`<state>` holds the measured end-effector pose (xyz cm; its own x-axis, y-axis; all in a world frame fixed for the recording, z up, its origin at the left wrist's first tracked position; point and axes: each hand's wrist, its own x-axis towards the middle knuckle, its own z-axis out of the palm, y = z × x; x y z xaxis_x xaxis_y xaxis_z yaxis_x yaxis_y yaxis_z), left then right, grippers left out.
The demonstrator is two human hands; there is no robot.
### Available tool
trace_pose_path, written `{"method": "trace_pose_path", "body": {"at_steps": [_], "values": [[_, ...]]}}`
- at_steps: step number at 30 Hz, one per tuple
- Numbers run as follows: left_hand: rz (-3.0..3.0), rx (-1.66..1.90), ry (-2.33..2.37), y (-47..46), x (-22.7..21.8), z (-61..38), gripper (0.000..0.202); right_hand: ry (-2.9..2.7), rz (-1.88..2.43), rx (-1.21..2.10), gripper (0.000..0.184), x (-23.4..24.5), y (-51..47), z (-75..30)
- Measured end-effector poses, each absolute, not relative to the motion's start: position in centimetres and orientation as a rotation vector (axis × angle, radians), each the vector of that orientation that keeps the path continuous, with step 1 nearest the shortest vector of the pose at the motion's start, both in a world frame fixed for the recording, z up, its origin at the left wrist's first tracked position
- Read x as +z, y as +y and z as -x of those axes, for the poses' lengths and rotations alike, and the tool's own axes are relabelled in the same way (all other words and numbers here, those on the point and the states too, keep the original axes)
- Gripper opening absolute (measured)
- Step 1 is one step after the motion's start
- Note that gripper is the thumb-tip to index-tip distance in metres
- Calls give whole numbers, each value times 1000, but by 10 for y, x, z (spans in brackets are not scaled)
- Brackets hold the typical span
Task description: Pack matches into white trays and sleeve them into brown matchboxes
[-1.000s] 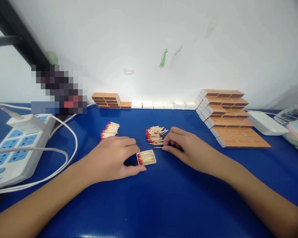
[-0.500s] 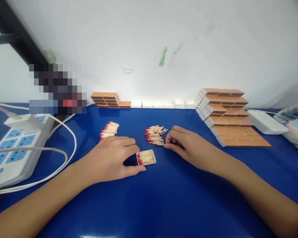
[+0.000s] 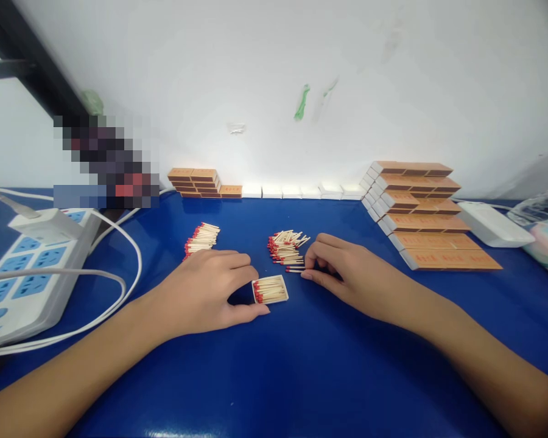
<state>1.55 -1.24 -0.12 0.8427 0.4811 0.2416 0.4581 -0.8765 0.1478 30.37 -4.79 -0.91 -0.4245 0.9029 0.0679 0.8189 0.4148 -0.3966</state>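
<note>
A small white matchbox tray [image 3: 287, 291] with red-headed matches in it lies on the blue table. My left hand [image 3: 210, 286] rests at its left end, thumb along the near side and index finger at the far corner, gripping it. Above and to the right, my right hand [image 3: 331, 264] pinches the plain ends of a couple of matches [image 3: 295, 269], heads pointing left. These are just in front of a loose pile of matches [image 3: 285, 246]. A second match pile [image 3: 201, 237] lies behind my left hand, which partly hides it.
Orange matchboxes stand stacked at the back left [image 3: 194, 176] and, stepped, on the right [image 3: 442, 258]. Several white trays [image 3: 301, 192] line the wall between them. A power strip [image 3: 50, 298] with looping white cables lies left; a white device [image 3: 495, 225] sits far right.
My right hand has drawn the pinched matches slightly toward me, away from the pile's front edge. My left hand and the tray stay in place.
</note>
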Motion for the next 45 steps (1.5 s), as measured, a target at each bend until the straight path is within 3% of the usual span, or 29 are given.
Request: {"method": "trace_pose_path", "body": {"at_steps": [22, 33, 45], "values": [[-2987, 470, 746, -17, -1, -19, 36, -2431, 1210, 367, 7, -7, -65, -268], [-2953, 434, 776, -13, -3, -17, 33, -2355, 1439, 249, 11, -17, -45, -293], [-2946, 444, 752, -14, -3, -17, 33, -2381, 1408, 204, 13, -25, -46, -281]]}}
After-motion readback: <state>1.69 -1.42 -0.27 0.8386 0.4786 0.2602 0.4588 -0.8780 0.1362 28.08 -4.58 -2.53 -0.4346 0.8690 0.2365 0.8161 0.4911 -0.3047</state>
